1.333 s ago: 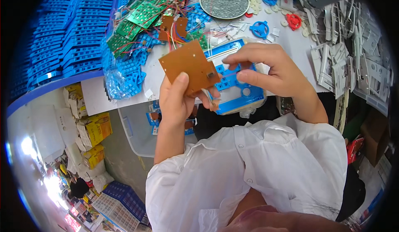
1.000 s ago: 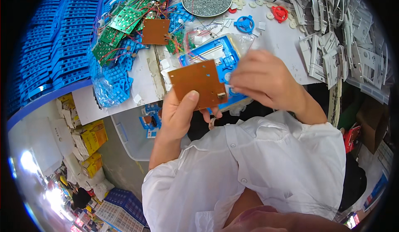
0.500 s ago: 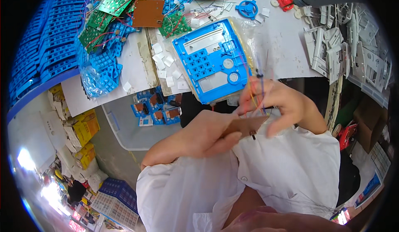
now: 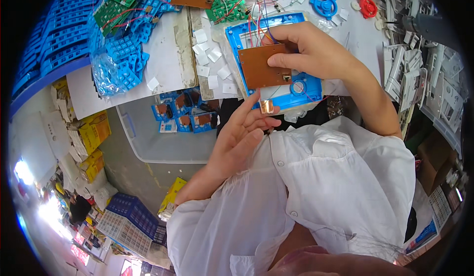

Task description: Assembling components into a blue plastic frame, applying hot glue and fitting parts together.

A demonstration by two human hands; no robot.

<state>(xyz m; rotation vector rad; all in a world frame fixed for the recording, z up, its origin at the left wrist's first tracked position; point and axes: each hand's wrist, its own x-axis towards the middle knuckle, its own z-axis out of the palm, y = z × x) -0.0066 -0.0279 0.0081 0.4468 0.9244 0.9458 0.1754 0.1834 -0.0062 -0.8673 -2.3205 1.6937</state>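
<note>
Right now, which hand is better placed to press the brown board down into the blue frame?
The right hand: it already grips the brown board over the blue frame. The left hand sits lower, open.

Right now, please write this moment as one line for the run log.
right hand: holds brown circuit board over blue plastic frame | left hand: open, fingertips near small copper part | table: white

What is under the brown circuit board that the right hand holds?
Under the brown circuit board in the right hand lies a blue plastic frame. The frame's middle is covered by the board.
</note>
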